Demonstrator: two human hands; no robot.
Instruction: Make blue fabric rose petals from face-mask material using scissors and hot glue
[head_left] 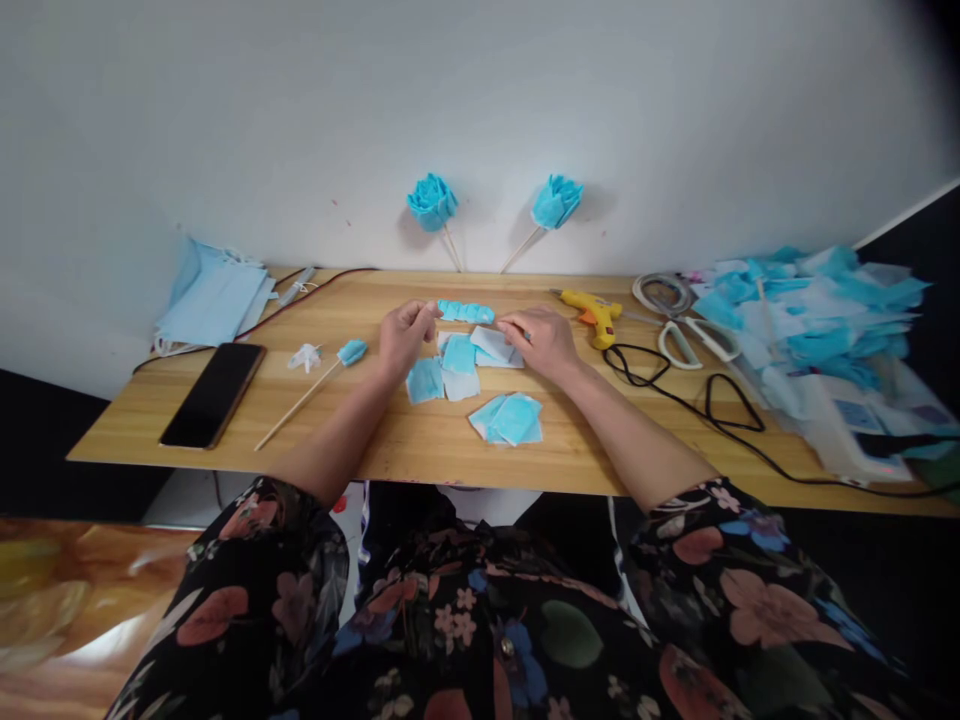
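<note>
Over the middle of the wooden table, my left hand (409, 335) has its fingertips pinched at the left end of a row of small overlapping blue fabric pieces (466, 312). My right hand (544, 340) is closed too, thumb and index finger together near the row's right end. What either pinch holds is too small to make out. Just below the row lie loose blue and white cut fabric squares (460, 356). Nearer me is a small stack of similar squares (517, 418). A wooden stick with a blue bud (351, 352) rests left of my left hand.
Two blue fabric flowers (433, 203) on sticks lean against the wall. At right are a yellow glue gun (596, 315) with a black cord, scissors (681, 346) and a heap of blue scraps (817, 315). Face masks (210, 300) and a phone (214, 395) lie left.
</note>
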